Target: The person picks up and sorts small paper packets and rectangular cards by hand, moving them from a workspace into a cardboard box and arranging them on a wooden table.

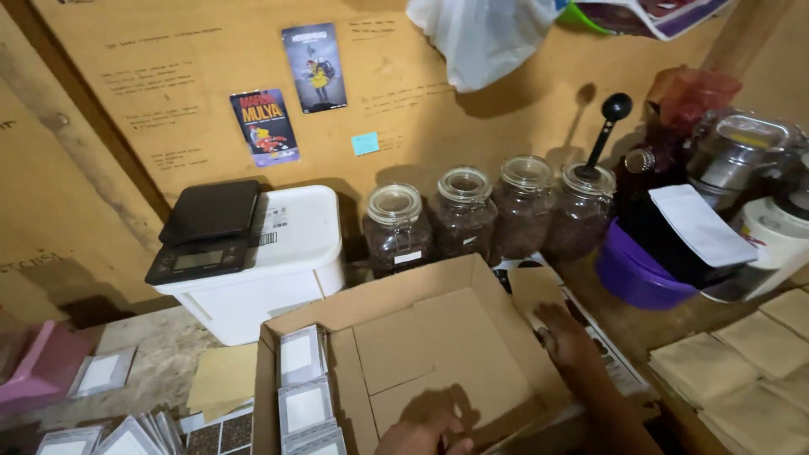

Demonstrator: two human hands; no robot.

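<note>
Cardboard box (438,354) sits open at the front middle of the wooden workbench (164,354), its flaps spread, and both hands are on it. The left hand (430,436) rests at the near edge of the box floor, fingers curled together and closed on nothing I can make out; much of it is cut off by the bottom of the view. The right hand (563,337) lies flat with fingers together against the outside of the right wall, steadying it. Inside, a single row of flat silver pouches with white faces (303,388) stands along the left wall; the remaining floor is bare cardboard, so I judge the packing only just begun. More of the same pouches (126,434) lie loose at the bench's front left corner, outside the box. Brown paper bags (742,371) are stacked at the right edge. Behind the box stand four glass jars of dark beans (489,215), and a white lidded tub (278,270) carrying a black scale (206,232).
</note>
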